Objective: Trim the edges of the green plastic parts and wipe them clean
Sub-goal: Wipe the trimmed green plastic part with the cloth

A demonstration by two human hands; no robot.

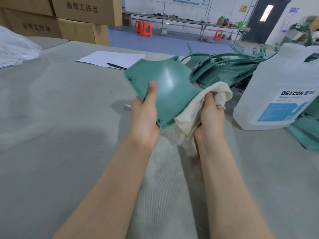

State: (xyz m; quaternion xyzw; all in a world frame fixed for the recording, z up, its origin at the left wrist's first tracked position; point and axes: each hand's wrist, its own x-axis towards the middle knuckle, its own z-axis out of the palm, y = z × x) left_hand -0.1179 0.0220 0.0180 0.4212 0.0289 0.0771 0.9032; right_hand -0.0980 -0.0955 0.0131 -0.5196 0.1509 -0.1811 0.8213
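Green plastic part [170,83]: was held above desk [69,118], left grip [144,116] curled round its lower left edge, thumb on top. Right grip [211,114] pinched cream cloth [189,112] against part's right edge. Further green parts [224,68] lay piled behind, beside white DEXCON jug [283,87]

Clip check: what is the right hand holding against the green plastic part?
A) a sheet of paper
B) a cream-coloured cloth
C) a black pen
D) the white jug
B: the right hand grips a cream-coloured cloth bunched at the lower right edge of the green plastic part, which the left hand holds up.
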